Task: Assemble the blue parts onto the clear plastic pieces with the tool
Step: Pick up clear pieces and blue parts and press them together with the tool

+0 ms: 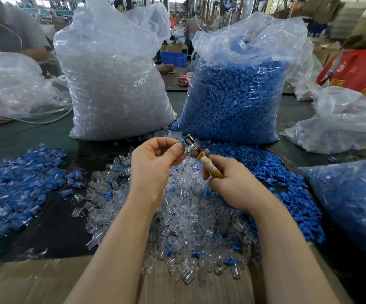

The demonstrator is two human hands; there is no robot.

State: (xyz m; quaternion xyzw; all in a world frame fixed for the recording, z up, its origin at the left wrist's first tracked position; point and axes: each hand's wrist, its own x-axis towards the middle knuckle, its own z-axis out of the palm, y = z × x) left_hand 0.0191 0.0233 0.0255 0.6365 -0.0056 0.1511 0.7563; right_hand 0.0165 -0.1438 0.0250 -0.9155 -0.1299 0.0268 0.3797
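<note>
My right hand [232, 183] grips the tape-wrapped handle of a small tool [196, 151] whose metal head points up and left. My left hand [153, 165] pinches a small blue part [181, 142] against that metal head; whether a clear piece is with it I cannot tell. Both hands hover above a heap of loose clear plastic pieces [186, 218]. Loose blue parts [287, 183] lie in a pile to the right. Assembled blue-and-clear pieces [17, 189] are spread on the left.
A tall bag of clear pieces [116, 84] and a bag of blue parts [237, 95] stand behind the hands. More plastic bags [353, 202] lie on the right and far left. Cardboard [35, 279] covers the near edge. A person in grey [6, 25] sits at back left.
</note>
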